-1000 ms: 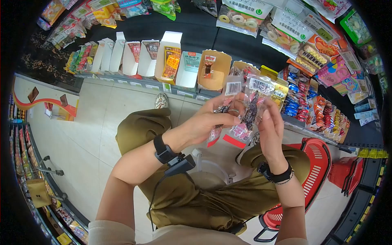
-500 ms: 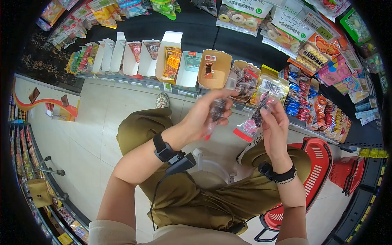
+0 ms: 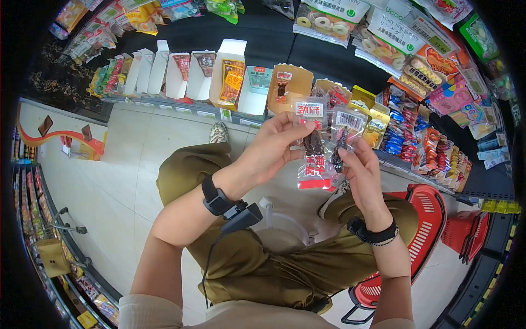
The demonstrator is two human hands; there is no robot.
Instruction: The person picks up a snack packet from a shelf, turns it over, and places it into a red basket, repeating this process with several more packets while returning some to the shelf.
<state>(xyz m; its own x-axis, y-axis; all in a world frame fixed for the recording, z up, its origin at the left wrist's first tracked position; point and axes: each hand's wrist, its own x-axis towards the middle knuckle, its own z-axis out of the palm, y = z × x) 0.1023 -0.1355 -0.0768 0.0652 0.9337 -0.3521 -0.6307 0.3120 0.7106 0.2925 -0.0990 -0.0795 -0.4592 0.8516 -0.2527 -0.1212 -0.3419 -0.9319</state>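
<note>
A clear snack packet with red and white print (image 3: 312,145) is pinched between the thumb and fingers of my left hand (image 3: 274,145), its front facing up. Close on its right, a second clear packet with a barcode and dark contents (image 3: 349,122) is held by my right hand (image 3: 361,170), thumb on its front. Both packets are upright, side by side, their edges close together. Just behind them on the shelf are a brown open box with one small packet (image 3: 282,88) and a box of similar clear packets (image 3: 332,90), partly covered by the held ones.
White display boxes (image 3: 203,82) line the shelf to the left. Blue and red snack packs (image 3: 397,129) fill its right part. Larger bags (image 3: 326,22) lie above. A red basket (image 3: 427,214) stands at my right, another red basket (image 3: 466,230) beyond it.
My left hand has turned its packet from a blurred, tilted position to face up, beside the other one. The packet in my right hand is now more upright, its barcode clearly visible.
</note>
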